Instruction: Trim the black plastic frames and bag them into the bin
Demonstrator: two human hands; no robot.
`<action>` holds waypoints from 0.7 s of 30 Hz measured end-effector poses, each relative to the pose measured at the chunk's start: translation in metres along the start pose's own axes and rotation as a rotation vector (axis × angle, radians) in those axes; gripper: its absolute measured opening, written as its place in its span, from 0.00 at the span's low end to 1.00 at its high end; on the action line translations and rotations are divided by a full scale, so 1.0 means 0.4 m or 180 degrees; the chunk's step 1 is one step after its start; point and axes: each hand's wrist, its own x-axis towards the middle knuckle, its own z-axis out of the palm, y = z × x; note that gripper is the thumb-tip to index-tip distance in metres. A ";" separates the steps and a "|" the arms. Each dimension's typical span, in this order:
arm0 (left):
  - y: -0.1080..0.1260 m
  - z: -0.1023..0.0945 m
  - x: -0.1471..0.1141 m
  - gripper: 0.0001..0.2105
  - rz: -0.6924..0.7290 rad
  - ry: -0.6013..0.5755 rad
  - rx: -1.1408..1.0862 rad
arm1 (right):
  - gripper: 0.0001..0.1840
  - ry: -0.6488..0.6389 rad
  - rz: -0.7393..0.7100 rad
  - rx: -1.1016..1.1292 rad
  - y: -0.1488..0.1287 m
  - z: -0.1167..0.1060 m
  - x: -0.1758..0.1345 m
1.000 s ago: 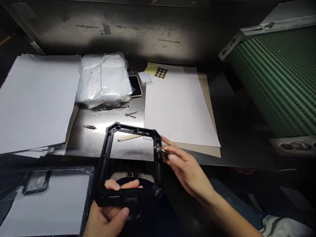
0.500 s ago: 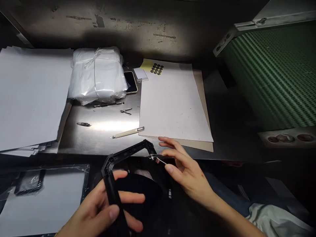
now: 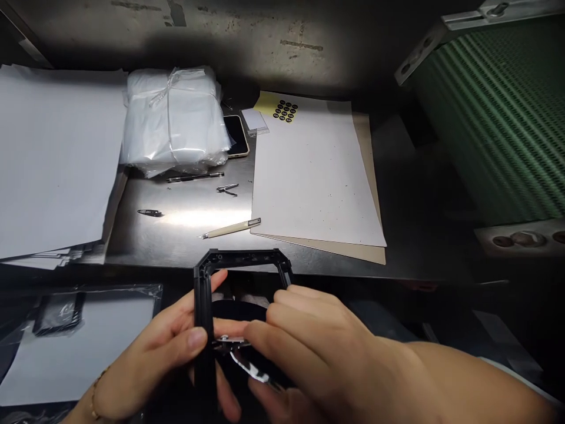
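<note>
Head view. Black plastic frame (image 3: 229, 277) held low over the lap, just in front of the near edge of the steel bench (image 3: 185, 227), its far end up and in view, its near end hidden behind the hands. Left hand (image 3: 154, 353) closed on the frame's left rail, thumb on top, fingers wrapped beneath. Right hand (image 3: 304, 347) pinching a pair of metal tweezers (image 3: 241, 353), tips pressed against the inner side of that same rail, just beside the left thumb. Whether anything sits between the tips: cannot tell, too small and shaded.

Judgement on doing the step well: keep the rail braced by the left thumb close to the contact point; keep the tweezers shallow and steady, light pressure only, thin plastic likely to flex; tilt the frame toward the bench light.

On the bench, well apart: white paper sheet (image 3: 313, 182), beige craft knife (image 3: 232, 228), bundle of clear bags (image 3: 174, 121), phone (image 3: 236, 136).
</note>
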 end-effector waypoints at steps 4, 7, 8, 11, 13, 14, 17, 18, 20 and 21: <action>0.002 0.001 -0.004 0.29 0.0144 -0.0002 0.0034 | 0.07 0.0036 -0.0076 -0.0291 -0.013 0.001 0.010; 0.004 0.003 -0.006 0.31 0.0109 0.0102 0.0001 | 0.06 0.0127 -0.0008 -0.0525 -0.025 0.003 0.015; 0.004 0.004 -0.006 0.32 0.0084 0.0117 -0.0006 | 0.05 0.0179 -0.0011 -0.0594 -0.028 0.004 0.016; 0.004 0.003 -0.005 0.34 0.0035 0.0069 -0.0015 | 0.04 0.0292 -0.0113 -0.0679 -0.031 0.003 0.021; 0.003 0.001 -0.004 0.35 0.0009 0.0033 0.0023 | 0.07 0.0230 -0.0066 -0.0638 -0.030 -0.002 0.025; 0.003 -0.001 -0.003 0.36 -0.0017 0.0029 0.0045 | 0.08 0.0162 -0.0041 -0.0592 -0.030 -0.005 0.028; 0.000 -0.007 0.000 0.37 -0.0068 -0.0003 0.0196 | 0.08 -0.0115 -0.0021 -0.0377 -0.028 -0.015 0.035; -0.001 -0.008 0.000 0.37 -0.0072 -0.0016 0.0243 | 0.06 -0.0191 -0.0051 -0.0337 -0.027 -0.019 0.037; -0.001 -0.008 0.001 0.37 -0.0073 -0.0049 0.0243 | 0.03 -0.0366 -0.0168 -0.0234 -0.025 -0.025 0.037; -0.001 -0.008 0.001 0.37 -0.0068 -0.0053 0.0208 | 0.03 -0.0440 -0.0222 -0.0198 -0.023 -0.027 0.036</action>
